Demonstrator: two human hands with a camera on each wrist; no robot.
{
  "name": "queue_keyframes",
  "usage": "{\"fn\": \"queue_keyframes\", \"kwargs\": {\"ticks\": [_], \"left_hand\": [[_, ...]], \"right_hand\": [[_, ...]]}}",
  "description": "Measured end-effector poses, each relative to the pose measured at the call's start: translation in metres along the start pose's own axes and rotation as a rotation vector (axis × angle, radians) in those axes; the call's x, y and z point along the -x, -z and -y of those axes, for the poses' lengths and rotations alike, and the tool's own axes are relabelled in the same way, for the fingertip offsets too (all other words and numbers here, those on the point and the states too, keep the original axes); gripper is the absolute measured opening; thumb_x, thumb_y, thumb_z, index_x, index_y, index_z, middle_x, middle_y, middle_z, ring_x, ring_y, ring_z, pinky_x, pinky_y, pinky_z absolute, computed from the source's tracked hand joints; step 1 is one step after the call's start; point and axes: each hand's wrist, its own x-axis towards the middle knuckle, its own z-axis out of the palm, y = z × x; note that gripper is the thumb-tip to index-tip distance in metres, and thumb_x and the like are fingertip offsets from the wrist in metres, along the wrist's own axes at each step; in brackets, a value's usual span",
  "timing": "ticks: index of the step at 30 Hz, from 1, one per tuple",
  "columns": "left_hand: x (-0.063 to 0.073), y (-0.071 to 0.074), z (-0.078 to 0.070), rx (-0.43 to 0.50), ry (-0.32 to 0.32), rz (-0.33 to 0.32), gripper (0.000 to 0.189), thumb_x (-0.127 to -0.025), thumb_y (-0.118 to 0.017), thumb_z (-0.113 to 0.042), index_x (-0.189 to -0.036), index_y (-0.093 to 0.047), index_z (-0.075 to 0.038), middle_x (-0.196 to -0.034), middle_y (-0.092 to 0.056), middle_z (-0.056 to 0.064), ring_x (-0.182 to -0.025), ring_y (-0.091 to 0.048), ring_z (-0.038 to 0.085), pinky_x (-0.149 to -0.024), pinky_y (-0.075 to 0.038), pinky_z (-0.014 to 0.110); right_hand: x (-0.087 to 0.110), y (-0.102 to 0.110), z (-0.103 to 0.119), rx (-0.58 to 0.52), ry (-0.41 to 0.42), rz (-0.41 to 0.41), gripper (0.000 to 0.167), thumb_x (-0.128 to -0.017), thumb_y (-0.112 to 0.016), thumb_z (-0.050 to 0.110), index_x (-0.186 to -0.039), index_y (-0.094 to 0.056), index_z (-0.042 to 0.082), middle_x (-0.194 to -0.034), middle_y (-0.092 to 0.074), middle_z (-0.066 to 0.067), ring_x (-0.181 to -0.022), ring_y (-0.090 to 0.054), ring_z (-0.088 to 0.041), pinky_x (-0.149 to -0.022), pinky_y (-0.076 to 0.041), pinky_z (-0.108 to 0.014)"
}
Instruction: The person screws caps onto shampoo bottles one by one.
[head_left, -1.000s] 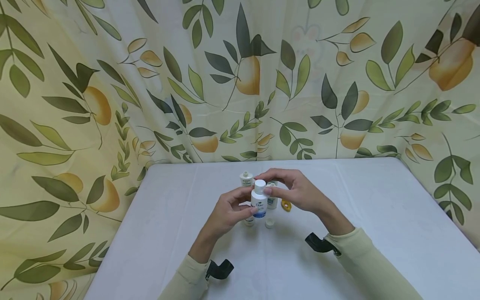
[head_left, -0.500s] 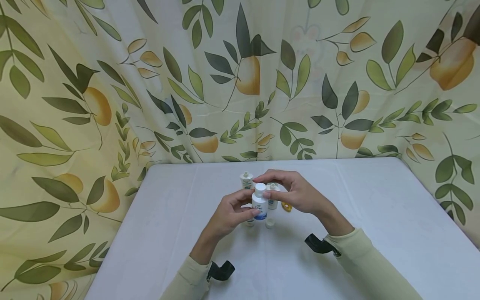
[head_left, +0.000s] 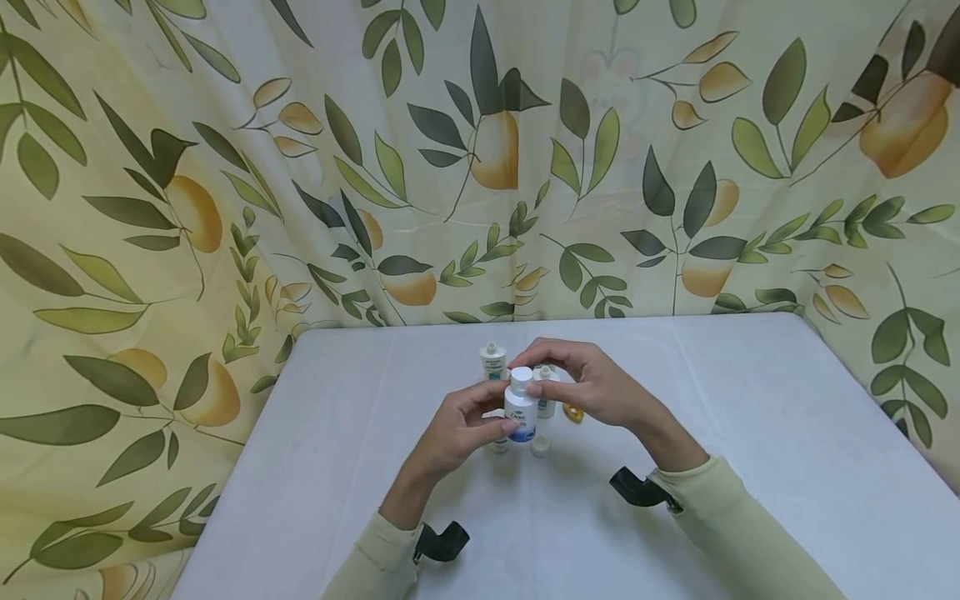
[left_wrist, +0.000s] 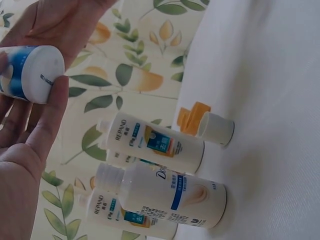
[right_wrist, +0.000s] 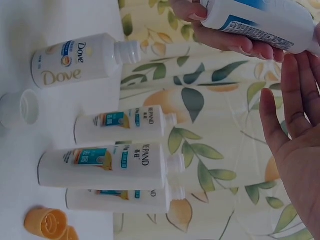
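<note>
Hanging behind everything, a leaf-and-fruit curtain (head_left: 450, 200) takes up most of what I can see, and it looks as it did a second ago. In front of it stretches the white-covered table (head_left: 337, 442), then two pale sleeves (head_left: 738, 521) reaching in over it. The left hand (head_left: 461, 421) has dipped very slightly since that earlier moment — thumb on one side, fingers curled round the other, gripping the lower body of a white-and-blue bottle (head_left: 521, 410). That bottle is upright in the air above the table and sits a touch lower than before. The right hand (head_left: 600, 383) has barely shifted; its thumb and forefinger pinch the bottle's cap (head_left: 521, 377), its other fingers spread apart. Below and beyond stand three REPAND bottles (right_wrist: 120, 125) and one Dove bottle (right_wrist: 75, 60), all with bare necks; the neck of the one by the right hand shows a little more plainly now. Smallest are the orange caps (right_wrist: 45, 223) and a loose white cap (right_wrist: 20, 108) lying near them — I notice no shift in those.
</note>
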Motion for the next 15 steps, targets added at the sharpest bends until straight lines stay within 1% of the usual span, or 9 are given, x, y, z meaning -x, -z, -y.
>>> {"fn": "queue_keyframes", "kwargs": {"ticks": [1,4,8,12,15], "left_hand": [[-0.0001,0.0,0.0,-0.002,0.001,-0.001,0.045,-0.095,-0.07,-0.012,-0.137,-0.058,-0.001,-0.136,-0.059,0.015,-0.123,-0.059,0.021,-0.106,-0.052,0.036],[-0.0005,-0.0003,0.0001,-0.003,0.002,-0.004,0.045,-0.095,-0.071,-0.012,-0.136,-0.059,-0.002,-0.135,-0.06,0.015,-0.122,-0.06,0.021,-0.105,-0.053,0.037],[-0.0006,-0.0007,-0.0001,0.001,0.001,-0.007,0.044,-0.095,-0.072,-0.012,-0.136,-0.059,-0.001,-0.134,-0.06,0.015,-0.121,-0.06,0.021,-0.103,-0.054,0.037],[-0.0006,-0.0012,-0.0001,0.004,0.003,-0.015,0.045,-0.094,-0.072,-0.012,-0.136,-0.059,-0.002,-0.134,-0.06,0.015,-0.121,-0.06,0.023,-0.101,-0.055,0.037],[-0.0009,-0.0018,0.0003,-0.013,0.008,-0.03,0.045,-0.095,-0.072,-0.011,-0.138,-0.059,-0.003,-0.135,-0.06,0.014,-0.121,-0.06,0.025,-0.101,-0.055,0.036]], "right_hand": [[0.0,0.0002,0.0003,0.005,-0.001,-0.001,0.028,-0.094,-0.07,0.002,-0.122,-0.068,0.005,-0.116,-0.07,-0.003,-0.112,-0.062,-0.024,-0.104,-0.047,-0.053],[0.0004,0.0006,0.001,0.015,-0.007,-0.001,0.027,-0.094,-0.071,0.003,-0.121,-0.067,0.002,-0.115,-0.07,-0.002,-0.111,-0.062,-0.023,-0.104,-0.047,-0.052],[0.0008,0.0006,0.0005,0.015,-0.009,0.0,0.027,-0.094,-0.07,0.003,-0.121,-0.067,0.001,-0.115,-0.07,-0.002,-0.111,-0.061,-0.023,-0.104,-0.045,-0.059],[0.0014,0.0002,0.0002,0.006,-0.013,-0.01,0.026,-0.095,-0.07,0.004,-0.121,-0.068,0.005,-0.114,-0.07,-0.003,-0.111,-0.061,-0.023,-0.106,-0.042,-0.062],[0.0017,-0.0006,-0.0002,0.02,-0.041,-0.034,0.026,-0.096,-0.069,0.007,-0.121,-0.068,0.009,-0.115,-0.07,-0.002,-0.112,-0.062,-0.022,-0.109,-0.039,-0.062]]}}
